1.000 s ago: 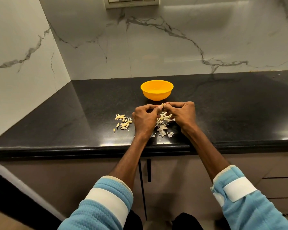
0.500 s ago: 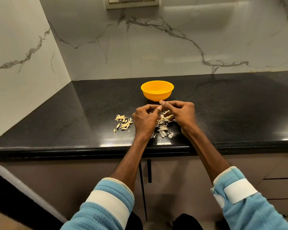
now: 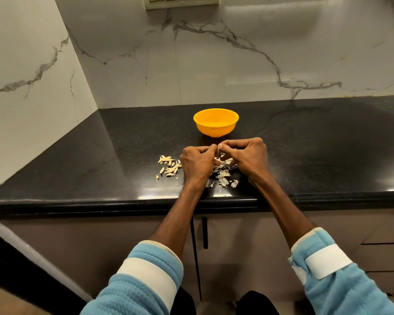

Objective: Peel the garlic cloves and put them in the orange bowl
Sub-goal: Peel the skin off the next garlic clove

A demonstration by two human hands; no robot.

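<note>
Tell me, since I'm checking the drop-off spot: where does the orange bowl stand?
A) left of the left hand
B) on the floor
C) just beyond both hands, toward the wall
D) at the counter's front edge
C: the orange bowl stands on the counter just past the left hand and right hand, which pinch a garlic clove, between them and the wall.

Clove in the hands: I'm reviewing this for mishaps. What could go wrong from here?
The left hand and right hand pinch the clove above the skins; if it slips, it could drop among them and be hard to spot. Some skins lie near the counter edge and might get brushed off.
</note>
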